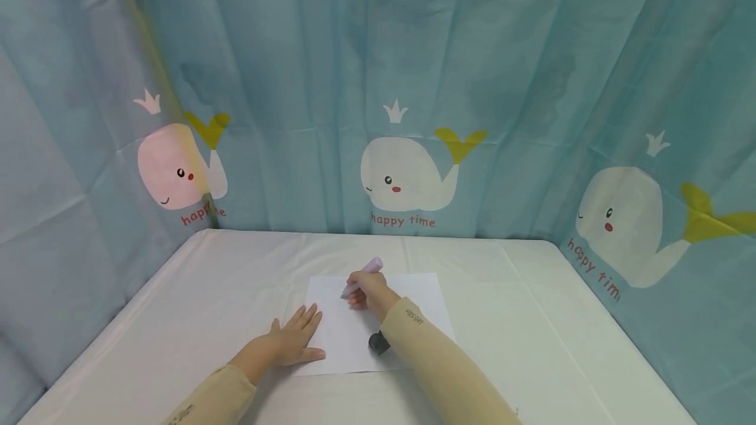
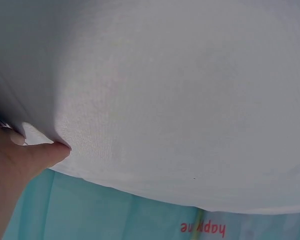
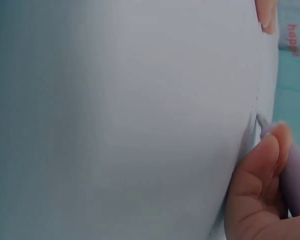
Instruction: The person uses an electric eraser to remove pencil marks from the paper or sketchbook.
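A white sheet of paper point(image 1: 345, 340) lies on the white-covered table. My right hand point(image 1: 369, 290) pinches a thick lilac pen point(image 1: 375, 264) between thumb and fingers, its body tilted up and away to the right. In the right wrist view, the greyish tip of the pen point(image 3: 295, 175) is right at the white surface, with the thumb and index finger close behind it. At the paper's left edge, my left hand point(image 1: 295, 338) rests with fingers spread and straight. The left wrist view shows the left thumb point(image 2: 52, 154) extended on the white surface.
White cloth covers the table point(image 1: 514, 333) on all sides of the paper. A small black object point(image 1: 378, 344) shows beside the right sleeve, over the paper. Behind and along both sides hangs a blue curtain point(image 1: 295, 169) printed with whales.
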The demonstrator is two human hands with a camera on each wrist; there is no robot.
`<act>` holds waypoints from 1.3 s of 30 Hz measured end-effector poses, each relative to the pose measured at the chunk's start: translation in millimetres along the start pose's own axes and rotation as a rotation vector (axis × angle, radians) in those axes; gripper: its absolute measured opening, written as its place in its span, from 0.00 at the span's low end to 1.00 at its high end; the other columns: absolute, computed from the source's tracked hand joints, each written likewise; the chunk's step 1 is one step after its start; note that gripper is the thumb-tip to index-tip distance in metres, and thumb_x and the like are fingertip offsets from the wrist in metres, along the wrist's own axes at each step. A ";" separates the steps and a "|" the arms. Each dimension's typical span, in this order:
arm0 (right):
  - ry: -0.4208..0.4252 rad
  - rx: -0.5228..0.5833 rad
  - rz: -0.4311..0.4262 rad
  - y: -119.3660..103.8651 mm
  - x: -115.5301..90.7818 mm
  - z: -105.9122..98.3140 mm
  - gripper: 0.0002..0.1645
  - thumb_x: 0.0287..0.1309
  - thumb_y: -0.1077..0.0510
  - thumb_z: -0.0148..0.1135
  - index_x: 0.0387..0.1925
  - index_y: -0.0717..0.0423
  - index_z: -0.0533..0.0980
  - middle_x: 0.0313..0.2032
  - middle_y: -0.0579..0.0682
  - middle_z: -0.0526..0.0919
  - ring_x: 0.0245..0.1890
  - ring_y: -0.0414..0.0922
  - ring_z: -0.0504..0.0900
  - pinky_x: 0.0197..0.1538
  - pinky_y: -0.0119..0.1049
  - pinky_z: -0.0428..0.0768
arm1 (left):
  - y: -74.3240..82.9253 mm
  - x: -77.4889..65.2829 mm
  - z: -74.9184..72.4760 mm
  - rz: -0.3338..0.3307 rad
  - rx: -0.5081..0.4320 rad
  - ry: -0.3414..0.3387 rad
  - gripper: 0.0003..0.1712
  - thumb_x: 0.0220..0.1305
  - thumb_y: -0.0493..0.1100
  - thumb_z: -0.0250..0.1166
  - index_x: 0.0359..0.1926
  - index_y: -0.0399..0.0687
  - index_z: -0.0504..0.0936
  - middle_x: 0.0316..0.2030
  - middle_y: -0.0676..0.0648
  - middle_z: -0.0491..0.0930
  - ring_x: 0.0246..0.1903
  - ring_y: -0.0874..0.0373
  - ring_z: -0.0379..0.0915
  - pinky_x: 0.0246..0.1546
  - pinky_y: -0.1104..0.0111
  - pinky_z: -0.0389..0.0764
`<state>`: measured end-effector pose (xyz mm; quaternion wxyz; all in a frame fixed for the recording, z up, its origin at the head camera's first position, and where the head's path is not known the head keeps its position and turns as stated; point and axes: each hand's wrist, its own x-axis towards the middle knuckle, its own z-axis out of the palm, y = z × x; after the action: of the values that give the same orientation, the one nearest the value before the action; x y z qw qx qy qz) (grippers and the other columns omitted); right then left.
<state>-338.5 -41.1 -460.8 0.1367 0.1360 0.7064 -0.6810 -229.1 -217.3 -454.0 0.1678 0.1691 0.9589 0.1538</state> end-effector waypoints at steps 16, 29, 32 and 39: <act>-0.024 -0.004 -0.001 1.0 0.1 1.5 0.09 0.53 0.60 0.64 0.31 0.63 0.75 0.16 0.50 0.76 0.12 0.40 0.73 0.18 0.29 0.77 | -2.7 -3.0 1.2 -0.002 -0.022 0.011 0.51 0.63 0.64 0.59 0.72 0.32 0.54 0.73 0.32 0.45 0.72 0.34 0.36 0.60 0.28 0.40; -0.013 0.015 -0.005 -3.1 -3.9 0.5 0.06 0.51 0.62 0.63 0.28 0.63 0.75 0.14 0.51 0.76 0.11 0.40 0.74 0.18 0.30 0.77 | -0.4 -1.2 -1.9 0.002 -0.012 0.013 0.51 0.64 0.64 0.59 0.72 0.33 0.54 0.73 0.32 0.45 0.72 0.34 0.36 0.60 0.28 0.40; 0.008 0.019 -0.001 -2.7 -2.9 0.7 0.06 0.51 0.63 0.63 0.27 0.62 0.75 0.14 0.51 0.76 0.11 0.39 0.74 0.18 0.29 0.77 | 0.3 -1.2 -2.0 0.005 -0.011 0.017 0.50 0.64 0.63 0.59 0.72 0.33 0.54 0.73 0.32 0.45 0.72 0.34 0.36 0.60 0.28 0.40; 0.019 0.003 -0.021 -1.1 -3.0 1.8 0.07 0.48 0.63 0.62 0.28 0.65 0.76 0.14 0.50 0.76 0.11 0.39 0.73 0.17 0.29 0.76 | -0.1 0.2 -1.5 0.006 0.001 0.013 0.51 0.64 0.64 0.59 0.72 0.33 0.54 0.74 0.32 0.45 0.72 0.34 0.36 0.60 0.28 0.40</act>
<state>-336.1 -42.9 -458.7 0.1227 0.1353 0.7081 -0.6820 -229.9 -217.7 -452.8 0.1611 0.1712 0.9595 0.1550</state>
